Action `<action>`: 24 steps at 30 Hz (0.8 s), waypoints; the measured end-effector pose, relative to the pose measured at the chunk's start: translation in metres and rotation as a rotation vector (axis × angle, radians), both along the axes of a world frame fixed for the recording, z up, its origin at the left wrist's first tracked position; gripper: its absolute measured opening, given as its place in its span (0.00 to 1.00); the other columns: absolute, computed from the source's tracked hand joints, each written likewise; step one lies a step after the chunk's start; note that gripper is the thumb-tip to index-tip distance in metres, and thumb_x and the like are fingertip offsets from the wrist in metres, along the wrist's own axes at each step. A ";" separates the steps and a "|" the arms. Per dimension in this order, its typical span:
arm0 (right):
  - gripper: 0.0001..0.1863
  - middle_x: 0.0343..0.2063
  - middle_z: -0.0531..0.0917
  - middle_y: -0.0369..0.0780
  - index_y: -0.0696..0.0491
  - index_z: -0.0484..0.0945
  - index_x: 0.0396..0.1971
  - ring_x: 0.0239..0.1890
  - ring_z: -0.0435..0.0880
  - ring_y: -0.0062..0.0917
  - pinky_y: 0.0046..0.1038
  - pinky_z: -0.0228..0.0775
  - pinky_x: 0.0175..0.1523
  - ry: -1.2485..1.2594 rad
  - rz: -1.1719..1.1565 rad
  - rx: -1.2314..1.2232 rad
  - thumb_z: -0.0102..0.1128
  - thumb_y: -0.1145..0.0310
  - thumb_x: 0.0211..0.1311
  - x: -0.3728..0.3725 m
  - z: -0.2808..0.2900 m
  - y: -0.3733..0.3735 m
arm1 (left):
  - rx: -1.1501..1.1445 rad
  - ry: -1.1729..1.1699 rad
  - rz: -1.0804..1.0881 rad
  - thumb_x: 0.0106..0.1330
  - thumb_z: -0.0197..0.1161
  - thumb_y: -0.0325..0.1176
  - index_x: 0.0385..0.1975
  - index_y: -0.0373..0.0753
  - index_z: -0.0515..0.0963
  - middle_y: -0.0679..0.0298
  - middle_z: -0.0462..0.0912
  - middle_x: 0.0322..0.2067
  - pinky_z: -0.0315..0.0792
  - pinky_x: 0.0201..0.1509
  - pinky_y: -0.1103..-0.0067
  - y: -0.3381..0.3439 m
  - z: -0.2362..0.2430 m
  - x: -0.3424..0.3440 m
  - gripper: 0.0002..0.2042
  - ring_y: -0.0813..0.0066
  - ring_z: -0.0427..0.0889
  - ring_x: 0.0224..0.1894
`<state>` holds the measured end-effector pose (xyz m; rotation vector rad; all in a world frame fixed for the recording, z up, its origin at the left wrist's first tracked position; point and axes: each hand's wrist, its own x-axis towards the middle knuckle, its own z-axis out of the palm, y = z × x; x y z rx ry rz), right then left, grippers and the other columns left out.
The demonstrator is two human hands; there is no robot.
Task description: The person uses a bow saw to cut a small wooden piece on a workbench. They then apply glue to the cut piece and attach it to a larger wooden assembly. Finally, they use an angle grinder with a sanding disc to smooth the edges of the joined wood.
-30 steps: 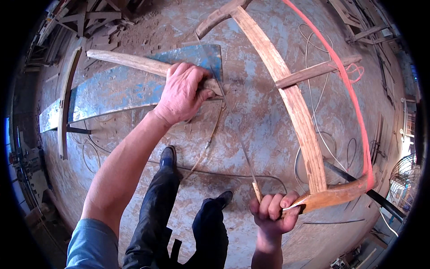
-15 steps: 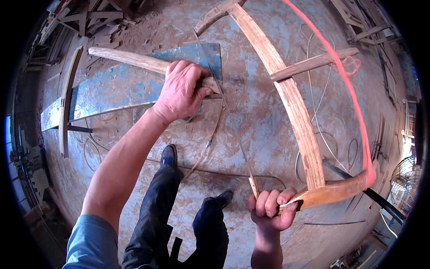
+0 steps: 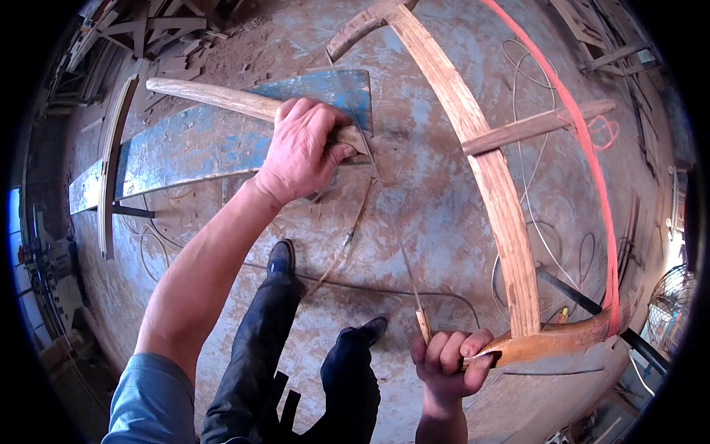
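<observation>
My left hand [image 3: 307, 148] is closed round a long wooden piece [image 3: 214, 95], pressing it down near its right end on a narrow blue-painted bench [image 3: 200, 148]. In my right hand [image 3: 451, 359] is the end handle of a large wooden frame saw [image 3: 484, 177]. Its thin blade [image 3: 403, 255] runs from beside my right fist up past the right end of the wooden piece, close to my left fingers. Whether the teeth are in the wood cannot be made out. A red cord [image 3: 592, 163] spans the saw's outer side, with a short wooden crossbar [image 3: 540, 126] reaching to it.
A thin wooden strip [image 3: 117, 166] stands across the bench's left part. Cables [image 3: 370, 287] lie on the floor around my shoes [image 3: 281, 257]. Wood scraps [image 3: 185, 59] are strewn behind the bench. A wire-caged fan [image 3: 669, 300] stands at the far right.
My right hand has drawn the saw slightly toward me and to the right. My left hand and the wooden piece have stayed in nearly the same place.
</observation>
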<state>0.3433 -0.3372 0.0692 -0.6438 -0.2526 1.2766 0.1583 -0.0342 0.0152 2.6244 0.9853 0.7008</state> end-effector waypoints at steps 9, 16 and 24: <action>0.14 0.14 0.61 0.33 0.46 0.62 0.35 0.15 0.58 0.22 0.33 0.58 0.28 -0.097 -0.019 -0.016 0.34 0.53 0.77 -0.004 -0.012 0.010 | 0.015 -0.025 -0.009 0.54 0.68 0.40 0.40 0.40 0.74 0.63 0.77 0.36 0.61 0.56 0.65 0.001 -0.004 0.000 0.17 0.59 0.74 0.44; 0.14 0.15 0.62 0.31 0.46 0.63 0.35 0.16 0.61 0.21 0.34 0.62 0.29 -0.088 -0.042 0.052 0.36 0.53 0.76 -0.012 -0.033 0.055 | 0.020 -0.017 -0.021 0.55 0.68 0.41 0.39 0.40 0.74 0.63 0.77 0.36 0.61 0.57 0.64 0.003 0.000 0.001 0.17 0.58 0.74 0.45; 0.14 0.16 0.62 0.32 0.46 0.64 0.37 0.18 0.62 0.22 0.32 0.61 0.30 -0.138 0.003 0.075 0.39 0.51 0.76 -0.002 -0.024 -0.005 | 0.045 0.001 -0.013 0.59 0.64 0.44 0.39 0.38 0.73 0.61 0.77 0.38 0.62 0.54 0.66 0.003 -0.002 -0.005 0.17 0.57 0.74 0.44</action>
